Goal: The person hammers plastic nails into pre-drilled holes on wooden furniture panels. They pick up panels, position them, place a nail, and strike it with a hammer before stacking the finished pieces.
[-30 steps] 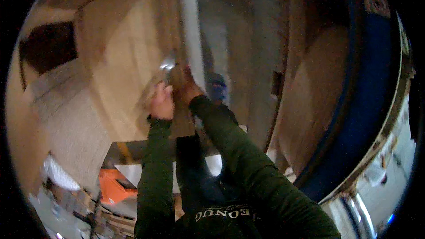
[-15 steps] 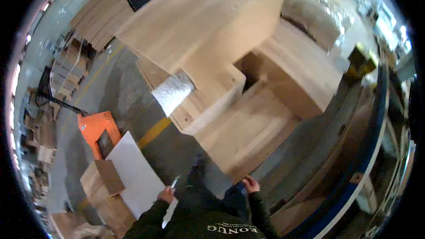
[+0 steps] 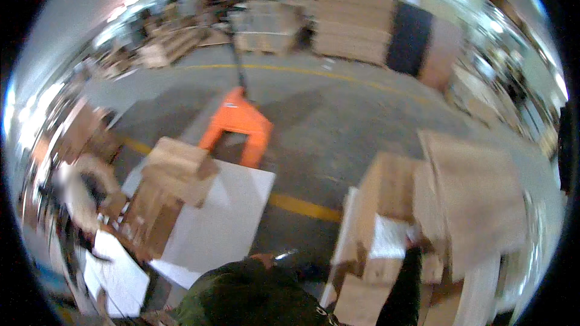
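Observation:
My left hand [image 3: 264,259] is closed at the lower middle, beside my dark sleeve. A slim, pale, shiny tool [image 3: 285,255] sticks out of it to the right; blur hides its exact kind. My right arm reaches up over a wood-coloured box-like furniture piece [image 3: 396,175]. My right hand [image 3: 415,239] is at the right edge of a whitish, crinkled foam sheet [image 3: 386,236] lying on that piece. Motion smears its fingers, so I cannot tell whether it grips the sheet. A large wood-coloured panel [image 3: 477,199] stands just right of the hand.
An orange pallet jack [image 3: 238,122] stands ahead. White boards [image 3: 235,205] lie left of me, with wooden pieces [image 3: 175,169] on them. Another person [image 3: 87,196] is bent over at the far left. Stacked brown boards [image 3: 353,24] stand at the back.
My view has swung left, so the furniture now sits at the right. My right hand has gone from the furniture's near lower corner to the foam sheet. The left hand still holds the tool.

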`<act>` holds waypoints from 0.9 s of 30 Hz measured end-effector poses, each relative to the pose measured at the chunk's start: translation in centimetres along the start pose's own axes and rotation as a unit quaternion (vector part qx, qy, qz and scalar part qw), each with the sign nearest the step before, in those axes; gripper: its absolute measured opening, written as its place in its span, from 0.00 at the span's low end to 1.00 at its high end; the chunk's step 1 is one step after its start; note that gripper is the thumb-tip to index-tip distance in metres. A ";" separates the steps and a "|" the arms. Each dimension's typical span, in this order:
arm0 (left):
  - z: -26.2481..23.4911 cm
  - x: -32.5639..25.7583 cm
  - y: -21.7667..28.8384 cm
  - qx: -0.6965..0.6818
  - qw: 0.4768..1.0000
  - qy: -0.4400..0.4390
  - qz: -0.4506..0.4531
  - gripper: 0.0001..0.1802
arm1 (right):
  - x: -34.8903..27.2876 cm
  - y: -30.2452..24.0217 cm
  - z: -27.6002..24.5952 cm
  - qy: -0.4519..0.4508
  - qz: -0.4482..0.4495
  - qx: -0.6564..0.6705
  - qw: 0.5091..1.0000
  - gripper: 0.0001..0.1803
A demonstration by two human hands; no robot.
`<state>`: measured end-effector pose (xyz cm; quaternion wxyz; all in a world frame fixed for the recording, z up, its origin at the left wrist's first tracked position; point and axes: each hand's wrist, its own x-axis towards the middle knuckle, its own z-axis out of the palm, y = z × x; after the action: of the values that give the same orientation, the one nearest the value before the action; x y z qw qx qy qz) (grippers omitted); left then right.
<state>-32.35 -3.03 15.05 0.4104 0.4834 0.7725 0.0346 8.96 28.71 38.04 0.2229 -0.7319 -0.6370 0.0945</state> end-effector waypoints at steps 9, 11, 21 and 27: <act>-2.8 -3.3 -4.1 -0.068 0.988 0.042 -0.129 0.23 | 3.7 -3.6 3.3 -0.061 0.072 0.019 0.995 0.11; -2.5 -4.0 -5.0 -0.069 0.985 0.043 -0.154 0.23 | 4.0 -3.2 2.9 -0.063 0.079 0.036 0.994 0.11; -4.5 -1.6 -1.0 -0.090 0.988 0.067 -0.103 0.22 | 4.3 -0.6 0.8 -0.067 0.121 0.145 0.980 0.11; -4.3 -1.4 2.2 -0.094 0.990 0.068 -0.083 0.22 | 5.0 0.9 -0.7 -0.058 0.142 0.208 0.966 0.11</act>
<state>-33.32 -1.49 19.71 0.4023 0.3731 0.8293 0.1058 10.92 33.32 38.92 0.3172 -0.7460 -0.5044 0.2974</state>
